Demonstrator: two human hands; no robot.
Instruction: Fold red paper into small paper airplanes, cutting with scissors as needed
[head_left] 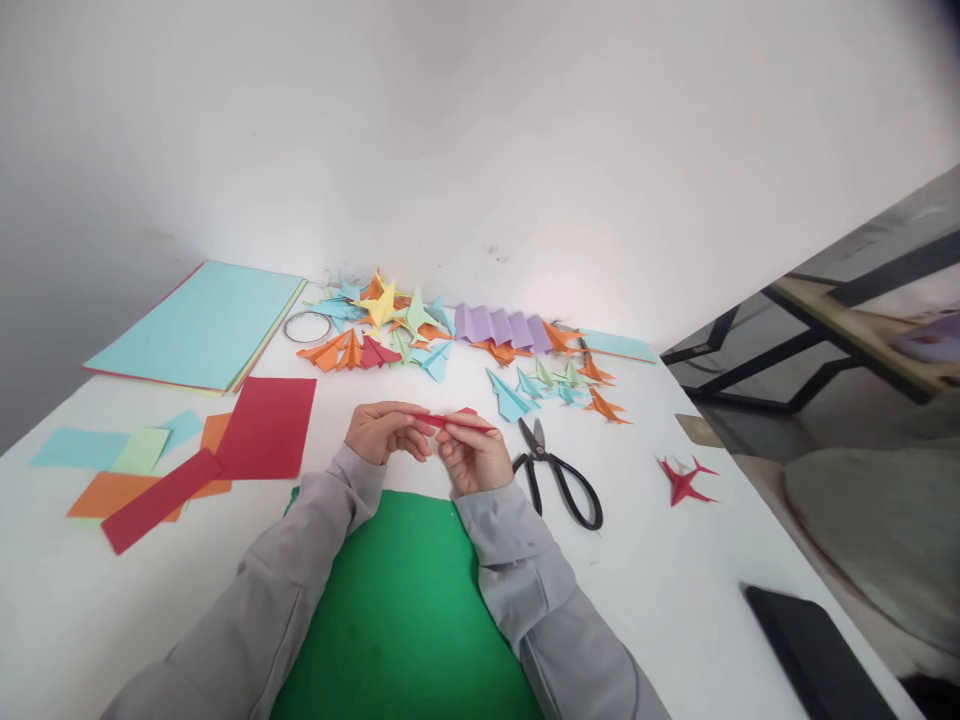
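Observation:
A small piece of folded red paper is pinched between both hands above the white table. My left hand grips its left end with thumb and forefinger, the other fingers curled beneath. My right hand is closed on the right part, which sticks out past the fingers. Much of the paper is hidden by the fingers. Black-handled scissors lie just right of my right hand, blades slightly apart. Beyond the hands are folded paper planes in orange, blue and other colours.
At left lie red sheets, small coloured paper pieces and a stack of large sheets. A wire ring and pleated purple paper sit near the wall. To the right are a red folded plane and a black phone-like slab.

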